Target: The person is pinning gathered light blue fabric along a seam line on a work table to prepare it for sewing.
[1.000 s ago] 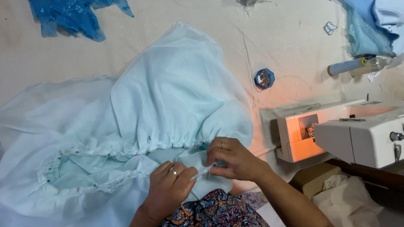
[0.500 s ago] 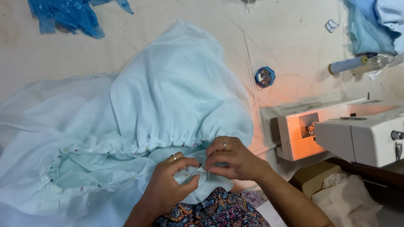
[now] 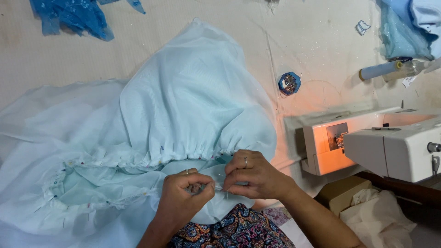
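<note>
Hands together at the near edge of the bench, over the pale aqua gathered garment. Left hand clenched on a pinch of the fabric edge just below the gathered seam; right hand pinching the same edge from the other side, thumb and fingertips closed, apparently on a pin too thin to make out for certain. Seam's long axis running left to right, slightly curved, lying just beyond both hands; right hand nearer it, knuckles touching the gathers. Row of coloured pin heads along the seam toward the left edge. Blue hexagonal pin dish well apart, farther back and right. White sewing machine at the right edge. Bright blue fabric scrap at the far left corner.
</note>
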